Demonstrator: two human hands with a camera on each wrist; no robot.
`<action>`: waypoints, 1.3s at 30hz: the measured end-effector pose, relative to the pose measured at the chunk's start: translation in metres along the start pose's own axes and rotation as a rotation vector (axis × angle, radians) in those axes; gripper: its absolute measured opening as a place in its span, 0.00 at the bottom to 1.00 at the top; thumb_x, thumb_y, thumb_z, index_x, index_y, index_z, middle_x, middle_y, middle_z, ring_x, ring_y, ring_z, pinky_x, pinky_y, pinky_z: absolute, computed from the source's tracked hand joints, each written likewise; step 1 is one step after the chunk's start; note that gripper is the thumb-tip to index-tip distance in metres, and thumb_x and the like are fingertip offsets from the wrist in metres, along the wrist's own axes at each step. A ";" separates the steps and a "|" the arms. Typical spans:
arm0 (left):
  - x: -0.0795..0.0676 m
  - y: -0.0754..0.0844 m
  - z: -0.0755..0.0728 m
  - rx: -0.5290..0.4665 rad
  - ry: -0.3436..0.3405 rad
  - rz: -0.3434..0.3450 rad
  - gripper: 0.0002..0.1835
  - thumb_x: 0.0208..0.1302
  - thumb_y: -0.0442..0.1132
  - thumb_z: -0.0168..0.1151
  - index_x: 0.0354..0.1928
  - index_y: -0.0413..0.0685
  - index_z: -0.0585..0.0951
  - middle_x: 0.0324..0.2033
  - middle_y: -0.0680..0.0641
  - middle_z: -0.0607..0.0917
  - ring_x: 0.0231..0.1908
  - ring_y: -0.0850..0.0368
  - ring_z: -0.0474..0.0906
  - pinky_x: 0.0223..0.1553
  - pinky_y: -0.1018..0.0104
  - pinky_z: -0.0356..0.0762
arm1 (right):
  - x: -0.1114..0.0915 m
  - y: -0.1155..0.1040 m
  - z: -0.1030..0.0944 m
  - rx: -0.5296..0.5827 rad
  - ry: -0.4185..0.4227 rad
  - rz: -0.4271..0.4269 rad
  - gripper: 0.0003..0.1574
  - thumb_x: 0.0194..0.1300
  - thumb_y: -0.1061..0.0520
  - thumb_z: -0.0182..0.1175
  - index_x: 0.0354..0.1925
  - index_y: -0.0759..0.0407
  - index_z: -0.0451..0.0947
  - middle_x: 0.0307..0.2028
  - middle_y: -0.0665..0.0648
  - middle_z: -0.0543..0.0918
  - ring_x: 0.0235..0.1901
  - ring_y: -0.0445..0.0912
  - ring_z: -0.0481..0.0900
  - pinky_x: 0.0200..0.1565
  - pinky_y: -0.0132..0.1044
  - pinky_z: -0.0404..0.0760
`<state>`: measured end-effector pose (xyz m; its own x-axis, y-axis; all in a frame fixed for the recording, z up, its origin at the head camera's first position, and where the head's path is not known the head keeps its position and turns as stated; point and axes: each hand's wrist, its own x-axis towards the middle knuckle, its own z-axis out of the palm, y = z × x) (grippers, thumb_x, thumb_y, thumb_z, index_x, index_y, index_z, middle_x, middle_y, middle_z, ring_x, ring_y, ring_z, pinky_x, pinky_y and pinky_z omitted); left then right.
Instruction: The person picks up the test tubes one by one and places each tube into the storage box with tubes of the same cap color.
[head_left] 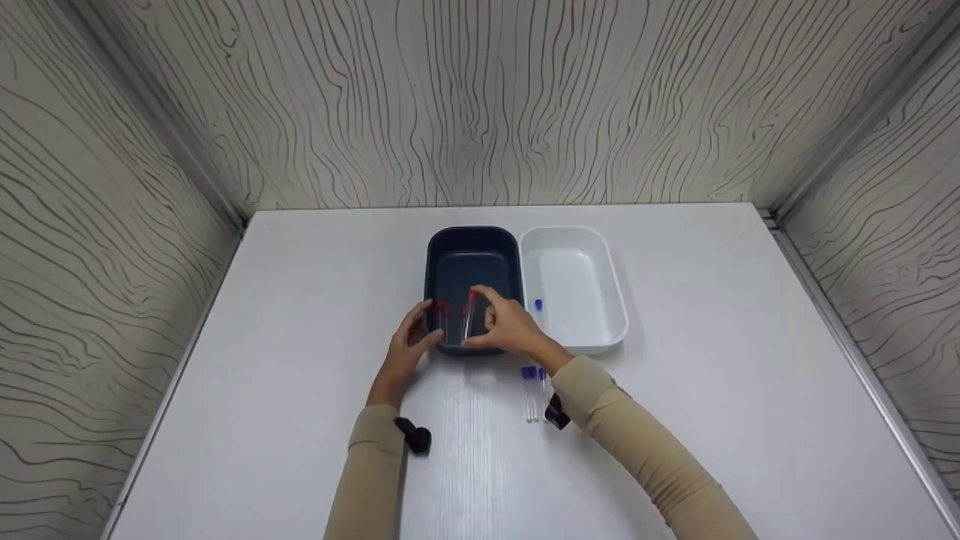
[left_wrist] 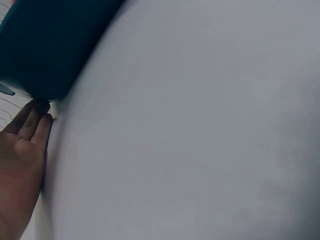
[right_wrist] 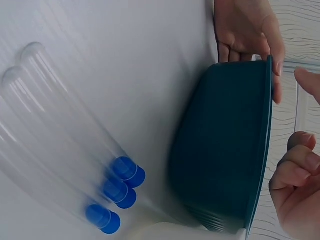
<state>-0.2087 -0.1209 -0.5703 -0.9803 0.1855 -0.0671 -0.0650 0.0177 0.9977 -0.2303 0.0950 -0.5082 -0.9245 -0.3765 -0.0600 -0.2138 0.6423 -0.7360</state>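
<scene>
My right hand [head_left: 510,326] pinches a red-capped test tube [head_left: 469,316] lengthwise, forefinger at the cap and thumb at the lower end, above the front of the dark blue bin [head_left: 472,264]. That clear tube [right_wrist: 301,107] also shows between finger and thumb in the right wrist view. At the bin's left side, my left hand [head_left: 405,352] grips the rim, thumb over it and other fingers along the outer wall. More red caps [head_left: 441,307] appear inside the bin near this hand, blurred. In the left wrist view, the left fingers [left_wrist: 42,130] reach the bin's wall.
A white bin [head_left: 574,281] stands against the dark bin's right side, with a blue-capped tube [head_left: 538,305] at its left edge. Three blue-capped test tubes [head_left: 532,394] lie on the white table [head_left: 300,322] by the right wrist. Wood-patterned walls [head_left: 480,105] enclose the table.
</scene>
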 end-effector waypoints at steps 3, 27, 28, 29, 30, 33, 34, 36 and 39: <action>-0.001 0.000 -0.001 -0.004 -0.001 0.000 0.35 0.65 0.39 0.62 0.72 0.50 0.61 0.73 0.38 0.61 0.74 0.42 0.57 0.75 0.49 0.57 | 0.004 0.001 0.001 -0.003 0.003 0.000 0.58 0.46 0.49 0.77 0.70 0.59 0.59 0.18 0.45 0.69 0.19 0.37 0.65 0.26 0.27 0.66; 0.013 -0.027 -0.003 0.018 0.040 -0.005 0.34 0.66 0.41 0.61 0.72 0.56 0.62 0.73 0.41 0.62 0.74 0.43 0.57 0.75 0.49 0.56 | 0.025 0.005 0.010 -0.050 -0.004 0.051 0.58 0.46 0.49 0.76 0.71 0.54 0.59 0.20 0.46 0.70 0.19 0.37 0.65 0.23 0.27 0.63; 0.014 -0.028 -0.002 0.017 0.042 -0.006 0.34 0.66 0.40 0.61 0.72 0.56 0.62 0.73 0.41 0.61 0.74 0.44 0.57 0.75 0.50 0.55 | 0.026 0.006 0.011 -0.059 -0.002 0.046 0.58 0.46 0.49 0.77 0.71 0.55 0.60 0.19 0.46 0.70 0.19 0.37 0.65 0.24 0.26 0.63; 0.014 -0.028 -0.003 0.014 0.040 -0.006 0.34 0.66 0.40 0.61 0.72 0.56 0.62 0.73 0.41 0.61 0.74 0.44 0.56 0.76 0.50 0.54 | 0.026 0.006 0.011 -0.064 -0.001 0.043 0.58 0.46 0.49 0.77 0.71 0.55 0.60 0.19 0.46 0.70 0.19 0.37 0.66 0.24 0.26 0.63; 0.014 -0.027 -0.002 0.004 0.038 -0.009 0.34 0.66 0.40 0.61 0.72 0.56 0.62 0.73 0.40 0.61 0.75 0.44 0.55 0.76 0.51 0.53 | 0.027 0.006 0.012 -0.071 0.002 0.042 0.58 0.46 0.49 0.77 0.70 0.55 0.60 0.19 0.46 0.71 0.19 0.37 0.66 0.24 0.26 0.64; 0.011 -0.019 -0.002 -0.019 0.024 -0.009 0.35 0.65 0.38 0.62 0.72 0.52 0.61 0.73 0.39 0.60 0.75 0.43 0.53 0.77 0.52 0.50 | 0.028 0.007 0.014 -0.086 0.008 0.047 0.58 0.45 0.48 0.77 0.70 0.55 0.61 0.19 0.46 0.71 0.20 0.38 0.67 0.25 0.26 0.64; 0.010 -0.015 -0.002 -0.015 0.019 -0.003 0.35 0.65 0.37 0.61 0.72 0.50 0.61 0.73 0.37 0.60 0.75 0.42 0.53 0.77 0.52 0.50 | 0.028 0.008 0.014 -0.088 0.008 0.054 0.58 0.45 0.48 0.77 0.70 0.54 0.61 0.20 0.46 0.71 0.20 0.38 0.67 0.25 0.26 0.64; 0.006 -0.008 0.000 -0.009 0.019 -0.002 0.34 0.65 0.37 0.61 0.72 0.49 0.62 0.73 0.36 0.60 0.75 0.41 0.54 0.77 0.51 0.51 | 0.029 0.009 0.016 -0.094 0.009 0.070 0.58 0.44 0.48 0.78 0.70 0.53 0.61 0.20 0.46 0.71 0.20 0.38 0.67 0.25 0.27 0.64; 0.004 -0.004 0.001 -0.007 0.027 -0.008 0.34 0.65 0.36 0.61 0.71 0.48 0.62 0.73 0.36 0.61 0.75 0.41 0.54 0.76 0.50 0.52 | 0.031 0.010 0.017 -0.104 0.008 0.087 0.59 0.44 0.48 0.78 0.70 0.52 0.61 0.21 0.46 0.72 0.21 0.38 0.68 0.26 0.27 0.65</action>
<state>-0.2122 -0.1196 -0.5750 -0.9844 0.1591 -0.0750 -0.0739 0.0125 0.9972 -0.2558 0.0782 -0.5289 -0.9433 -0.3113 -0.1150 -0.1637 0.7379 -0.6547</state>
